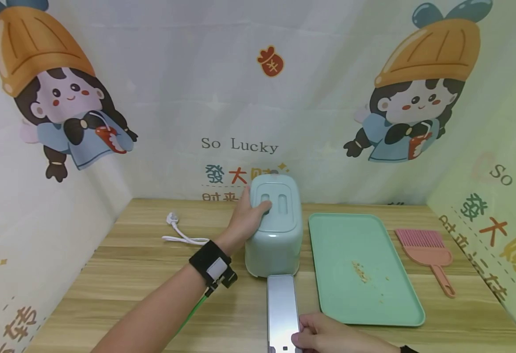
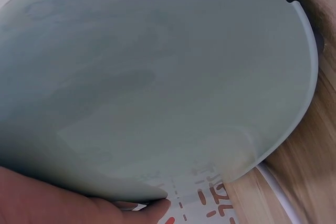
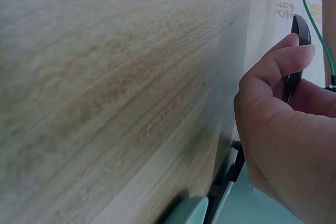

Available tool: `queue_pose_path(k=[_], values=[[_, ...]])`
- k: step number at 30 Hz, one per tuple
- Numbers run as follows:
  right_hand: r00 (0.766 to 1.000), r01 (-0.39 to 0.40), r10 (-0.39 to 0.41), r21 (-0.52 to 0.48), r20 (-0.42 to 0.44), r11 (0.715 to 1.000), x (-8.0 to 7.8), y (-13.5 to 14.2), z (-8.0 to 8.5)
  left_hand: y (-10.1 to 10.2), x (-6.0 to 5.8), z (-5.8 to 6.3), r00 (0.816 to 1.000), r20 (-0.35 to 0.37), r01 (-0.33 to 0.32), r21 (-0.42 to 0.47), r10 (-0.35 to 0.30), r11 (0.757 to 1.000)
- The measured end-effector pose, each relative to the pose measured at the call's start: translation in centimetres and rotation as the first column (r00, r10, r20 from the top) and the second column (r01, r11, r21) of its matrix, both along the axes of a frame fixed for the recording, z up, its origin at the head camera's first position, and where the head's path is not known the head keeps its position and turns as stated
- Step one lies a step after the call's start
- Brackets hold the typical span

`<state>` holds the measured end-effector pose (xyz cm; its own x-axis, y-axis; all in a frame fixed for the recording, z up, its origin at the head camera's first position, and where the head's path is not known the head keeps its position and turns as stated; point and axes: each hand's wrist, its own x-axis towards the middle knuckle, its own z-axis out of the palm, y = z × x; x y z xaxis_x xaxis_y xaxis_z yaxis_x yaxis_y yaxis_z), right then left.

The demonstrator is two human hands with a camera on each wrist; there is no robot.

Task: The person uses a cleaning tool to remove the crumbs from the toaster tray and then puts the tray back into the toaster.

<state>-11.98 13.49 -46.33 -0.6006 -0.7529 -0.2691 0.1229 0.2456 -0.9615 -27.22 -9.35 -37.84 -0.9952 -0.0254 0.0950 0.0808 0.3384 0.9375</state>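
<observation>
A mint-green two-slot toaster (image 1: pixel 272 252) stands on the wooden table in the middle of the head view. My left hand (image 1: pixel 243 215) grips its upper left side, the thumb over the top near a slot. The toaster's smooth side (image 2: pixel 173 77) fills most of the left wrist view, with my left fingers (image 2: pixel 139 209) along its edge. A long silvery metal crumb tray (image 1: pixel 282 306) lies in front of the toaster, its far end at the toaster's base; whether it reaches inside is hidden. My right hand (image 1: pixel 328 334) pinches its near right edge. The right wrist view shows the tray's dark end (image 3: pixel 300 30) between thumb and fingers.
Right of the toaster lies a green serving tray (image 1: pixel 342 235) with a small pile of crumbs (image 1: pixel 360 272). Beyond it is a pink brush with a dustpan-like handle piece (image 1: pixel 430 256). A white power cord with plug (image 1: pixel 174 221) lies at the left. Printed cloth walls enclose the table.
</observation>
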Motion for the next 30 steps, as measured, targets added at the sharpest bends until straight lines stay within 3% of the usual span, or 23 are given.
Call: queue_pose_path(k=[7, 14, 17, 30], values=[[1.000, -0.015, 0.016, 0.064, -0.020, 0.998, -0.7, -1.6, -0.6, 0.1, 0.0, -0.1, 0.999, 0.036, 0.017, 0.026, -0.018, 1.000], [0.989, 0.033, -0.041, 0.054, 0.146, 0.998, -1.2, -2.3, -0.7, 0.0, 0.0, -0.1, 0.997, 0.074, 0.004, 0.031, -0.006, 1.000], [0.982, 0.052, -0.061, 0.058, 0.178, 0.997, -1.4, -2.4, -0.7, 0.0, 0.0, -0.1, 0.996, 0.085, -0.002, 0.036, -0.001, 0.999], [0.982, 0.035, -0.054, 0.105, 0.179, 0.994, -2.8, -2.7, -0.3, 0.1, -0.1, -0.2, 0.997, 0.083, -0.011, 0.033, 0.008, 0.999]])
